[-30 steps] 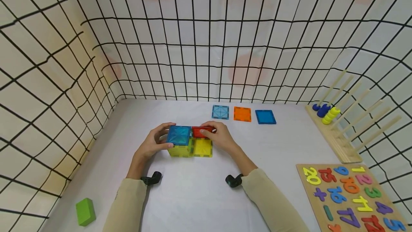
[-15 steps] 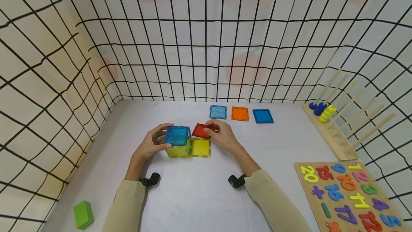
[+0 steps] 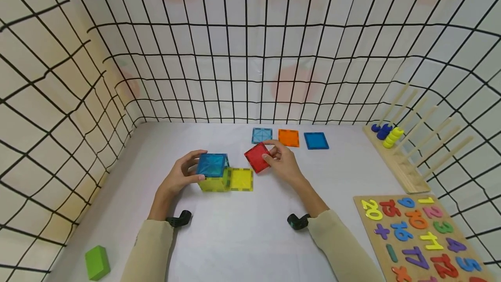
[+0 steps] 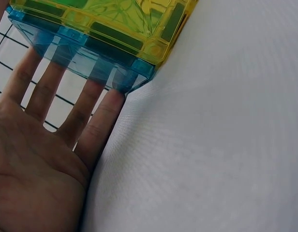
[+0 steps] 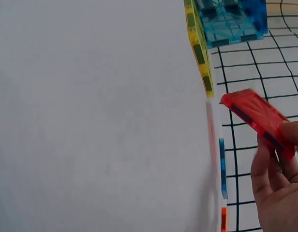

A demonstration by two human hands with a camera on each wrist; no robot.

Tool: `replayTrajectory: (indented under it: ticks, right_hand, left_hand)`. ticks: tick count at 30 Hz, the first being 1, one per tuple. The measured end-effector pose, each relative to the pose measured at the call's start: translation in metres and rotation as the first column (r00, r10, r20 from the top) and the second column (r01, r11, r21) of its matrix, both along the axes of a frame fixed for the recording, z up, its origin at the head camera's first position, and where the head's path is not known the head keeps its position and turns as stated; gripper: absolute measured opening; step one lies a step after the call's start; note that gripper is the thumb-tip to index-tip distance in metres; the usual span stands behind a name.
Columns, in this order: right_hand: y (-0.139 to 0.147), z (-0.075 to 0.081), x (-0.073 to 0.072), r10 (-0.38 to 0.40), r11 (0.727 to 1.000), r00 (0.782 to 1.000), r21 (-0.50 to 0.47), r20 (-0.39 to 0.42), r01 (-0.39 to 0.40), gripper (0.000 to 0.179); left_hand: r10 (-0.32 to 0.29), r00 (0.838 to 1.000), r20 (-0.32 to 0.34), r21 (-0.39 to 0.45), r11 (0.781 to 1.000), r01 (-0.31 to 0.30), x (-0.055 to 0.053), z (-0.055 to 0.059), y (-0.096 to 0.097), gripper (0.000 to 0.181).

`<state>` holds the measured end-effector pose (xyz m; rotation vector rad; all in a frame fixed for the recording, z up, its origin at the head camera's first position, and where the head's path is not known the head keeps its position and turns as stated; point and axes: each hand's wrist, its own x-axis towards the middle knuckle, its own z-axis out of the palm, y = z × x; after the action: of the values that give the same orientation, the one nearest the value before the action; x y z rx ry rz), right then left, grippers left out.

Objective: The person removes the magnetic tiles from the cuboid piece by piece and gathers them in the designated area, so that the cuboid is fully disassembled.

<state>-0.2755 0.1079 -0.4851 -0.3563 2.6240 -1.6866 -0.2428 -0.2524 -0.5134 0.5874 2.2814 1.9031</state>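
Note:
Left of the table's middle, in the head view, stands a cube of magnetic tiles [image 3: 212, 165] with a blue top and a yellow front. My left hand [image 3: 178, 175] holds it from the left, thumb at the front edge. In the left wrist view the straight fingers [image 4: 81, 113] lie against a translucent blue tile [image 4: 67, 50]. A yellow magnetic tile [image 3: 242, 179] lies flat against the cube's right side. My right hand [image 3: 285, 162] pinches a red magnetic tile [image 3: 256, 158], tilted and raised off the table in the right wrist view.
At the back lie a light blue tile [image 3: 262, 135], an orange tile [image 3: 288, 138] and a blue tile [image 3: 316, 140]. A wooden peg rack [image 3: 403, 164] and a number board [image 3: 422, 238] are on the right. A green block [image 3: 97, 263] sits front left. Black wire mesh [image 3: 242, 55] surrounds the table.
My right hand has drawn the red tile away from the cube, to the right, and turned it. My left hand stays on the cube; the head view has shifted slightly.

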Motion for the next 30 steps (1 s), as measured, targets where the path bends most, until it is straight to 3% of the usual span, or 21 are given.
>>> replayTrajectory:
  ticks: [4, 9, 16, 23, 30]
  right_hand:
    - [0.010, -0.001, -0.004, -0.010, 1.000, 0.999, 0.027, -0.034, 0.010, 0.054]
    - [0.018, 0.000, -0.008, -0.047, 0.997, 0.999, 0.065, -0.022, 0.049, 0.051]
    - [0.021, -0.006, -0.012, -0.124, 0.990, 0.991, 0.069, 0.055, 0.120, 0.045]
    - [0.012, -0.012, -0.018, -0.193, 0.973, 0.966, 0.163, 0.173, 0.165, 0.049]
    - [0.006, -0.014, -0.024, -0.191, 0.962, 0.966, 0.230, 0.173, 0.149, 0.051]
  left_hand:
    - [0.005, 1.000, -0.005, 0.014, 1.000, -0.005, -0.001, -0.001, -0.001, 0.077]
    - [0.025, 1.000, -0.007, 0.027, 0.999, -0.025, -0.001, 0.000, -0.001, 0.078]
    - [-0.011, 1.000, -0.001, 0.037, 0.999, 0.011, 0.000, -0.001, -0.001, 0.078]
    - [-0.047, 0.999, 0.014, 0.041, 0.998, 0.047, 0.000, -0.001, -0.003, 0.077]
    - [-0.052, 0.998, 0.028, 0.044, 0.998, 0.051, 0.001, -0.001, -0.003, 0.077]
